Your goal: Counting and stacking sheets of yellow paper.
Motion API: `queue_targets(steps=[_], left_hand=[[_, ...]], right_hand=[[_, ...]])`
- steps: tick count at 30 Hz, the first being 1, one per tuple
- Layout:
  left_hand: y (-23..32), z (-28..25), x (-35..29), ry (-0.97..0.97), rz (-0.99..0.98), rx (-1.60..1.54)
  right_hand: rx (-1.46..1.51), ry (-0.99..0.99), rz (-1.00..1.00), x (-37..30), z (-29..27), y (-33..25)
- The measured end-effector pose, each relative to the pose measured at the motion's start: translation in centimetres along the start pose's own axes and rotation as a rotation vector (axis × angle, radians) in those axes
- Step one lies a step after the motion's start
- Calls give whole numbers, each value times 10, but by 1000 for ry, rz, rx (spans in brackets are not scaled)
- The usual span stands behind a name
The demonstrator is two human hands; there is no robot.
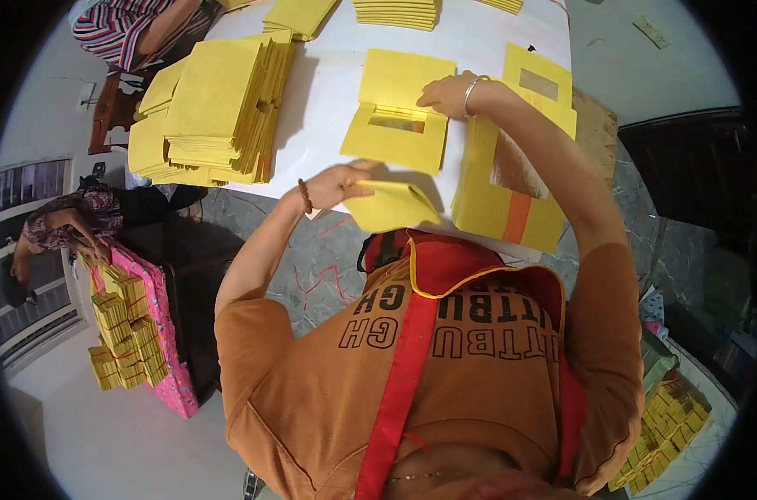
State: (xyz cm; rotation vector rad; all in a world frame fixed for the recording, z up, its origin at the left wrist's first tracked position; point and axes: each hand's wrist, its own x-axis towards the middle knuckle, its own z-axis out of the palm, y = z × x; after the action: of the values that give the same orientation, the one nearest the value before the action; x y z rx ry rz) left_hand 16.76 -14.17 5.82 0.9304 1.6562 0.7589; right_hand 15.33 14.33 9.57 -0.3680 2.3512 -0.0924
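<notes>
A folded yellow paper piece [387,207], bent over on itself, hangs at the table's near edge, pinched by my left hand [337,185]. Just beyond it, a yellow paper folder [408,75] with a rectangular window lies spread on the white table. My right hand [449,93] has its fingers together at the folder's right side, by the fold. Under my right forearm rests a pile of larger yellow sheets [483,212], with a shiny window and an orange strip on top. Another yellow windowed piece [516,57] lies beyond that forearm.
Tall stacks of yellow folders [212,92] stand at the table's left, with more piles [395,12] at the far edge. A person in a striped sleeve [116,29] is at the far left. Tied yellow bundles [124,329] sit on a pink-covered surface; others [666,425] lie lower right.
</notes>
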Motion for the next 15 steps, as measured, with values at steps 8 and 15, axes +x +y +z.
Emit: queue_targets(steps=[8,15], left_hand=[[29,-60,20,405,159,-333],[29,-94,59,643,248,-348]], right_hand=[[547,91,49,16,1,18],[880,-6,70,26,-4,37]])
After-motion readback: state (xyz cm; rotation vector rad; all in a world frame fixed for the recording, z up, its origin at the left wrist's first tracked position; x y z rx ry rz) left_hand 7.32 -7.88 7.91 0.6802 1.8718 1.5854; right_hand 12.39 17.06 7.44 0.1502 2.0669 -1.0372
